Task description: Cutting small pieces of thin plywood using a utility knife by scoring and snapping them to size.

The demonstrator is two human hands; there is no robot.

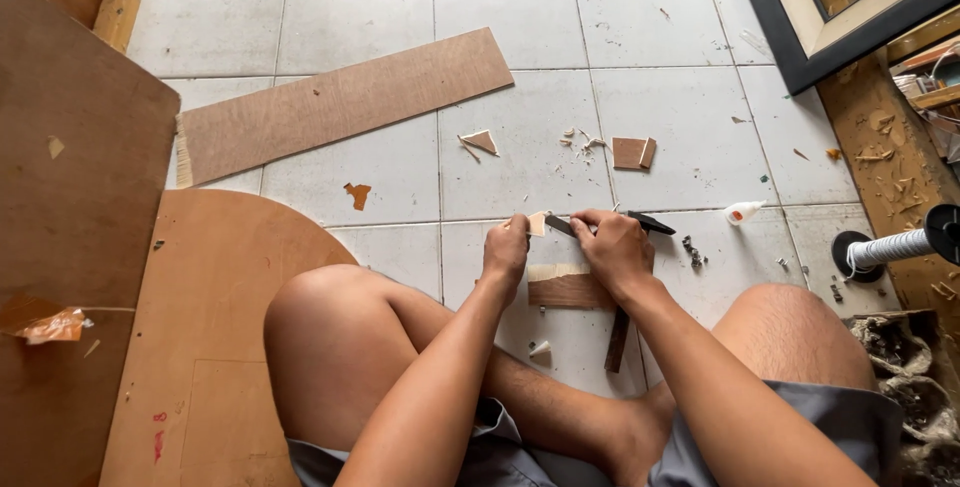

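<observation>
Head view shows the left hand [506,247] pinching a small pale scrap [538,224], while the right hand [612,245] grips a black knife [640,223] over a wood piece [567,290] on the floor [400,167]. Chips [582,141] lie cut; trimming looks unfinished.

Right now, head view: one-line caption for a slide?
Seated on a tiled floor, left hand steadies a small wood piece while right hand works a knife along it.
</observation>
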